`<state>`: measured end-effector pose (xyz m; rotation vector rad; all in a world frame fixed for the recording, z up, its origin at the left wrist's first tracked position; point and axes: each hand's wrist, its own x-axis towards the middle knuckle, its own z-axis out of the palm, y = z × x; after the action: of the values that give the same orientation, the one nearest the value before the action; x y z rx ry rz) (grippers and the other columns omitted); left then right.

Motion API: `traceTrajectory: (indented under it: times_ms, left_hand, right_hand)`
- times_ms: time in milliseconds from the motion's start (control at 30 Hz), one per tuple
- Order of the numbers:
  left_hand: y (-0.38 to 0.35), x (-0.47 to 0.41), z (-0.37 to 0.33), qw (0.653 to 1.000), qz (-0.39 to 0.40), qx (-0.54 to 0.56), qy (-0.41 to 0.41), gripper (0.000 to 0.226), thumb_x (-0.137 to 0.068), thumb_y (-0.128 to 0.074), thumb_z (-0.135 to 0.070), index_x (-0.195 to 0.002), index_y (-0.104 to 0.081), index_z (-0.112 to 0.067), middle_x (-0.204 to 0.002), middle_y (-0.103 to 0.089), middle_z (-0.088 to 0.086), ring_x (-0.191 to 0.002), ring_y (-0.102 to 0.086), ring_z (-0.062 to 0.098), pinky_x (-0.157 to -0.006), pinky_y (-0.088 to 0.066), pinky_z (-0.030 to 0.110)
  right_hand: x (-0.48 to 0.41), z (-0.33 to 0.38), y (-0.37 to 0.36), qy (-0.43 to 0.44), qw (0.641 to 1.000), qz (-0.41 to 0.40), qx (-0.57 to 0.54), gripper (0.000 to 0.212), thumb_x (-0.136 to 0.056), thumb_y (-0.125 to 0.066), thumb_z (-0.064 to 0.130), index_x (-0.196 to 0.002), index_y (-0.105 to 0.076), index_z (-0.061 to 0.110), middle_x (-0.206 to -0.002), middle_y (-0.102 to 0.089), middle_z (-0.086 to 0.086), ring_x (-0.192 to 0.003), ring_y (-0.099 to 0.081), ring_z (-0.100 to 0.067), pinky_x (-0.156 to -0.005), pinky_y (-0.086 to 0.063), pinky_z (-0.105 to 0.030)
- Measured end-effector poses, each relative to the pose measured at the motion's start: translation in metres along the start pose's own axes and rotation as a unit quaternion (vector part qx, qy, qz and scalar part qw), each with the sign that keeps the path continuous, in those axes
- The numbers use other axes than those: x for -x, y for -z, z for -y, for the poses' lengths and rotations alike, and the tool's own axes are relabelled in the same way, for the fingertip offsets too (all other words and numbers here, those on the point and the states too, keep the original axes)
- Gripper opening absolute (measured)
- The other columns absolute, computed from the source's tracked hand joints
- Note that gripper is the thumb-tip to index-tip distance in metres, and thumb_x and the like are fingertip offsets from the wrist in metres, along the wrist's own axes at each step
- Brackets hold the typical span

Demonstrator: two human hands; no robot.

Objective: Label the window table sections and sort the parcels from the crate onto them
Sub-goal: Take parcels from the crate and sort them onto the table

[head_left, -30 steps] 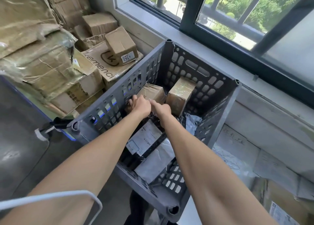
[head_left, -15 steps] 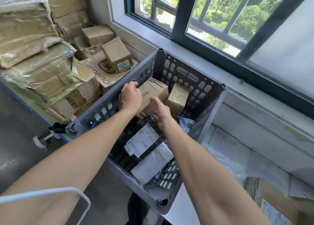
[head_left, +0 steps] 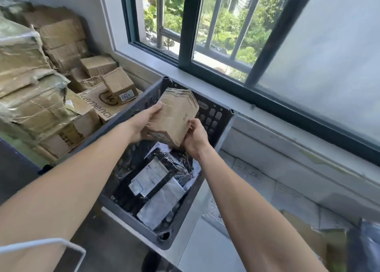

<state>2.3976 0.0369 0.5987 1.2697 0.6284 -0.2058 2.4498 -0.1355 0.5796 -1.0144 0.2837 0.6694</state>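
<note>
**Head view: brown carton lifted clear of the crate**

A second ago both hands were down inside the grey plastic crate (head_left: 219, 115), closing on a brown cardboard parcel (head_left: 174, 115) against its far wall. Half a second ago the parcel was only partly raised. Now it hangs above the crate's far end, tilted, with its top higher than the rim. The left hand (head_left: 144, 123) cups the parcel's left side, its fingers (head_left: 156, 109) wrapped round the edge. The right hand (head_left: 194, 138) holds the lower right corner, its fingers (head_left: 192, 122) curled against the face with the short printed marking. Both hands are closed on the parcel, and neither holds anything else.

Below it in the crate lie black poly-bag parcels (head_left: 131, 187) with white labels and a grey one (head_left: 162, 202), so plenty remains to sort. To the right of the crate, the tabletop (head_left: 197, 249) under the window carries pale sheets (head_left: 253, 173) with faint writing, too blurred to read. These are probably the section labels.

My judgement is that picking is done for this parcel. What remains is to read its marking and carry it right of the crate to the matching section. Stacked cartons (head_left: 61, 111) stand left of the crate.
</note>
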Motion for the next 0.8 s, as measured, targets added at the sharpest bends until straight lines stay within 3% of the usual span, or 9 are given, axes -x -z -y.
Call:
traceTrajectory:
  times_ms: [100, 200, 267, 333, 433, 567, 700, 800]
  left_hand:
    - [-0.015, 0.002, 0.004, 0.999, 0.008, 0.023, -0.045, 0.039, -0.082, -0.067, -0.055, -0.096, -0.078, -0.02, -0.106, -0.075, 0.006, -0.086, -0.074, 0.023, -0.069, -0.059, 0.032]
    - [-0.028, 0.005, 0.004, 0.997, -0.003, 0.018, -0.069, 0.041, -0.083, -0.067, -0.052, -0.105, -0.074, -0.019, -0.109, -0.074, 0.009, -0.087, -0.073, 0.024, -0.071, -0.059, 0.031]
    - [-0.034, 0.005, 0.003, 0.998, 0.01, 0.007, -0.055, 0.041, -0.084, -0.062, -0.051, -0.11, -0.072, -0.02, -0.109, -0.074, 0.009, -0.091, -0.071, 0.027, -0.081, -0.056, 0.038]
    - [-0.043, 0.008, 0.0, 0.998, 0.046, 0.004, -0.046, 0.038, -0.086, -0.056, -0.048, -0.109, -0.071, -0.021, -0.102, -0.075, 0.008, -0.082, -0.071, 0.026, -0.072, -0.057, 0.037]
    - [-0.053, 0.013, -0.005, 0.997, 0.065, -0.006, -0.037, 0.042, -0.088, -0.051, -0.05, -0.108, -0.07, -0.018, -0.1, -0.074, 0.009, -0.075, -0.07, 0.023, -0.061, -0.054, 0.029]
    - [-0.054, 0.017, -0.013, 0.996, 0.056, -0.053, -0.045, 0.061, -0.088, -0.046, -0.063, -0.126, -0.064, -0.018, -0.123, -0.067, 0.013, -0.098, -0.061, 0.025, -0.076, -0.049, 0.035]
    - [-0.059, 0.02, -0.017, 0.994, 0.084, -0.057, -0.043, 0.065, -0.085, -0.05, -0.07, -0.13, -0.062, -0.024, -0.128, -0.065, 0.013, -0.112, -0.063, 0.032, -0.089, -0.053, 0.048]
    - [-0.063, 0.02, -0.017, 0.991, 0.117, -0.054, -0.035, 0.068, -0.084, -0.05, -0.073, -0.131, -0.06, -0.025, -0.126, -0.066, 0.012, -0.112, -0.065, 0.029, -0.085, -0.056, 0.046]
  right_hand:
    - [0.004, 0.012, 0.006, 0.022, 0.995, -0.022, 0.099, 0.026, -0.1, -0.05, 0.024, -0.121, -0.063, 0.015, -0.114, -0.069, -0.005, -0.096, -0.068, -0.02, -0.075, -0.058, -0.035]
    - [0.007, 0.024, 0.012, 0.068, 0.987, -0.042, 0.14, 0.056, -0.098, -0.057, 0.027, -0.149, -0.036, 0.016, -0.136, -0.058, -0.01, -0.108, -0.064, -0.018, -0.068, -0.056, -0.025]
    - [0.01, 0.03, 0.019, 0.088, 0.983, -0.022, 0.158, 0.078, -0.093, -0.063, 0.041, -0.156, -0.021, 0.02, -0.146, -0.049, -0.01, -0.12, -0.058, -0.02, -0.083, -0.057, -0.031]
    - [0.016, 0.034, 0.022, 0.081, 0.978, 0.001, 0.193, 0.092, -0.086, -0.068, 0.049, -0.157, -0.015, 0.024, -0.148, -0.047, -0.009, -0.127, -0.054, -0.025, -0.103, -0.048, -0.049]
    - [0.022, 0.039, 0.027, 0.065, 0.978, 0.007, 0.199, 0.079, -0.086, -0.069, 0.041, -0.152, -0.029, 0.02, -0.132, -0.061, -0.009, -0.111, -0.065, -0.026, -0.097, -0.052, -0.053]
    - [0.027, 0.052, 0.032, 0.045, 0.986, 0.009, 0.159, 0.061, -0.086, -0.066, 0.046, -0.137, -0.049, 0.017, -0.12, -0.069, -0.008, -0.108, -0.068, -0.029, -0.093, -0.055, -0.05]
    - [0.033, 0.063, 0.038, 0.031, 0.99, 0.028, 0.137, 0.048, -0.088, -0.064, 0.051, -0.126, -0.057, 0.022, -0.119, -0.068, -0.013, -0.108, -0.067, -0.034, -0.09, -0.057, -0.05]
    - [0.038, 0.068, 0.039, 0.02, 0.992, 0.026, 0.123, 0.046, -0.087, -0.064, 0.053, -0.122, -0.057, 0.024, -0.121, -0.067, -0.014, -0.11, -0.066, -0.035, -0.089, -0.057, -0.049]
